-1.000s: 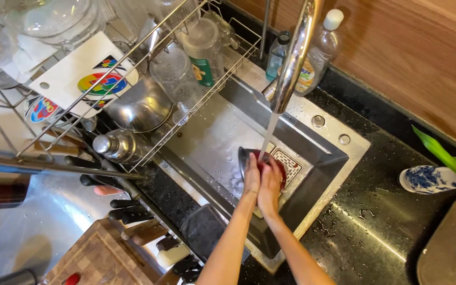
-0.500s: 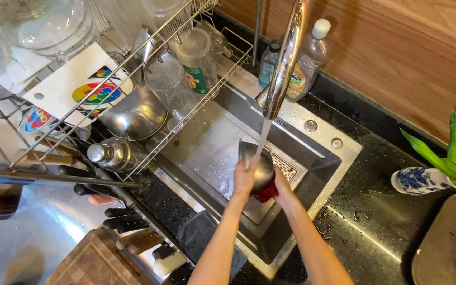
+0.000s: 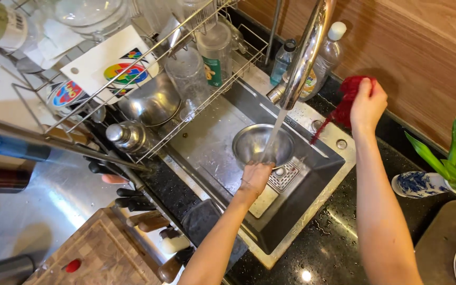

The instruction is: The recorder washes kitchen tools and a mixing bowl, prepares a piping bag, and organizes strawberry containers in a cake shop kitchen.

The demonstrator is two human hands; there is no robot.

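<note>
Two hands: L (image 3: 257, 174) grips bowl (image 3: 262, 143), R (image 3: 368, 103) scrubber (image 3: 347, 100).

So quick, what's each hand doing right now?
Left hand: closed on the rim of the round steel bowl under the running tap.
Right hand: closed on a red scrubbing cloth, lifted over the counter.

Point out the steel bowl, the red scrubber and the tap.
steel bowl (image 3: 249, 141), head view, inner wall left of the water stream.
red scrubber (image 3: 347, 91), head view, bunched part beside the fingers.
tap (image 3: 308, 50), head view, middle of the curved spout.
</note>
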